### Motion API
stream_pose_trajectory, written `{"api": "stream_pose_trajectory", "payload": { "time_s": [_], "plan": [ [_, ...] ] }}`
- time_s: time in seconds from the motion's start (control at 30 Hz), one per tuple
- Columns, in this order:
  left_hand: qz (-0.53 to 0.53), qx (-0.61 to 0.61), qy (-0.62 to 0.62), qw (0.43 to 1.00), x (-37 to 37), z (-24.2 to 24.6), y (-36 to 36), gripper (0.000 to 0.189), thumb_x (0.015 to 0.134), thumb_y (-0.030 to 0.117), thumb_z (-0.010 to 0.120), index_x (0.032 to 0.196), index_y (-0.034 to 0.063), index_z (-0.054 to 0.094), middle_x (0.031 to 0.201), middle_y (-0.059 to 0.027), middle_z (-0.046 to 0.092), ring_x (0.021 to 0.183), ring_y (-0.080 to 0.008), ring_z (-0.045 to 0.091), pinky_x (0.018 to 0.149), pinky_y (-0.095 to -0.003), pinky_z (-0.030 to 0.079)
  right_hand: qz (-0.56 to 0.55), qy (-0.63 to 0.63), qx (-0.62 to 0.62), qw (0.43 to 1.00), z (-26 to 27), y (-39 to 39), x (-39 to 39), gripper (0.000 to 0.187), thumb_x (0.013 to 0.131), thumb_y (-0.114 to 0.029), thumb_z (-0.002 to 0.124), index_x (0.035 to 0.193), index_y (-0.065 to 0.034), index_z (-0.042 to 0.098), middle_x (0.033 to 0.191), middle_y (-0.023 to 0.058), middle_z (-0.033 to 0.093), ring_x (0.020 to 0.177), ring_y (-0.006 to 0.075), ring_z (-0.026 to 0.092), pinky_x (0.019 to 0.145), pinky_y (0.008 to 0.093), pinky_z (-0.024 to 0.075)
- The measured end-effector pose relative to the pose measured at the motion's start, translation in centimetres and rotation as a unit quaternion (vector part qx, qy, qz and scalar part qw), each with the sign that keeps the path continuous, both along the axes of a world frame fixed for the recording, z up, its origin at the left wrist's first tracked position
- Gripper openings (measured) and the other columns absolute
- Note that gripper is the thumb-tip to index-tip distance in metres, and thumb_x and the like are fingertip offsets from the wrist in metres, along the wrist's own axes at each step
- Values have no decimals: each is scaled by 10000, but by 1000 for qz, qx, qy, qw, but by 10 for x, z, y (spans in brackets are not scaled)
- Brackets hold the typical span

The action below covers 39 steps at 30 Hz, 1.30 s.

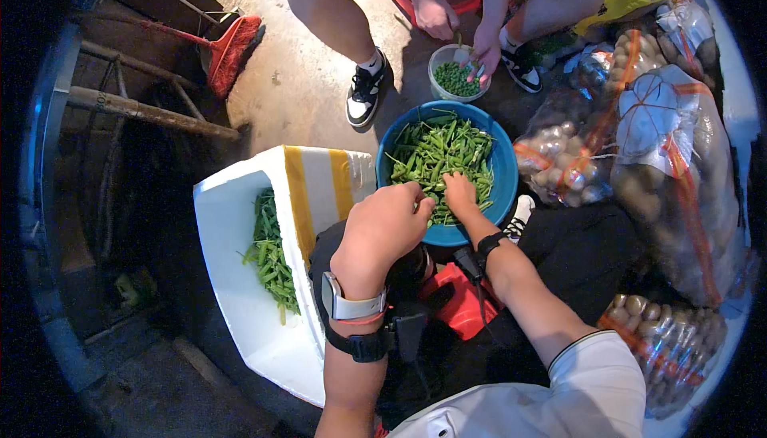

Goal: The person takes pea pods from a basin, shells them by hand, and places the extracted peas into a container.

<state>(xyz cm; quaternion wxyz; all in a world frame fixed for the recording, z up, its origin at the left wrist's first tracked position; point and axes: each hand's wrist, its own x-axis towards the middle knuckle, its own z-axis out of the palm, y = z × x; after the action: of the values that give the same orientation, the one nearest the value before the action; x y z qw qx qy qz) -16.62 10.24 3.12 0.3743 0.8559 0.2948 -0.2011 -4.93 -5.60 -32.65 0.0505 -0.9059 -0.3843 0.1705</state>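
A round blue plastic basin [507, 168] holds a heap of green pea pods [443, 144]. My right hand [460, 195] reaches into the basin, its fingertips down among the pods. My left hand [389, 216] hangs over the basin's near left rim, fingers curled with thumb and forefinger close together; whether it pinches anything is hidden. Left of the basin, a white foam box [233, 276] with yellow tape contains more pods and green trimmings [272, 258]. Past the basin, a clear plastic tub [440, 54] contains shelled green peas [456, 78], with another person's hands just above it.
Another person sits opposite on a red stool [404, 3], one shoe [362, 99] near the basin. Net and plastic bags of round produce [677, 186] crowd the right. A red broom [230, 54] and a metal frame [150, 114] stand at left. A red plastic object [458, 306] lies below the basin.
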Motion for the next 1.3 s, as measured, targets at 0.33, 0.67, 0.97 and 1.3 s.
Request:
{"api": "stream_pose_trajectory", "payload": {
  "time_s": [0.33, 0.67, 0.97, 1.3],
  "plan": [
    [3, 13, -16, 1000, -8, 0, 6, 332, 904, 328, 534, 976, 26, 653, 928, -238, 652, 900, -397, 627, 799, -462, 493, 110, 160, 104, 975, 15, 2, 16, 314, 835, -246, 626, 1077, -53, 572, 1006, 198, 617, 949, 392, 584, 810, 467, 473],
    [-26, 65, -8, 998, -11, -33, -7, 350, 839, 396, 605, 940, 70, 682, 963, -169, 676, 938, -343, 643, 810, -436, 517, 86, 95, 104, 986, 80, 31, 6, 222, 816, -229, 591, 780, -22, 663, 776, 216, 644, 737, 415, 618, 693, 493, 497],
    [4, 43, -290, 956, 16, -21, -26, 343, 884, 237, 627, 1167, 52, 565, 1040, -160, 589, 909, -325, 611, 785, -394, 497, -17, 416, 370, 831, 296, -3, 69, 203, 908, -183, 611, 881, 10, 668, 737, 52, 676, 581, 102, 612, 535, 245, 490],
    [-53, -58, -455, 887, 9, -8, -82, 212, 867, 157, 672, 1023, 24, 621, 833, -68, 565, 677, -146, 521, 607, -269, 430, -97, 374, 494, 779, 350, -70, 30, 218, 902, -187, 632, 876, 25, 676, 699, 44, 662, 587, 91, 605, 542, 244, 485]
  ]
}}
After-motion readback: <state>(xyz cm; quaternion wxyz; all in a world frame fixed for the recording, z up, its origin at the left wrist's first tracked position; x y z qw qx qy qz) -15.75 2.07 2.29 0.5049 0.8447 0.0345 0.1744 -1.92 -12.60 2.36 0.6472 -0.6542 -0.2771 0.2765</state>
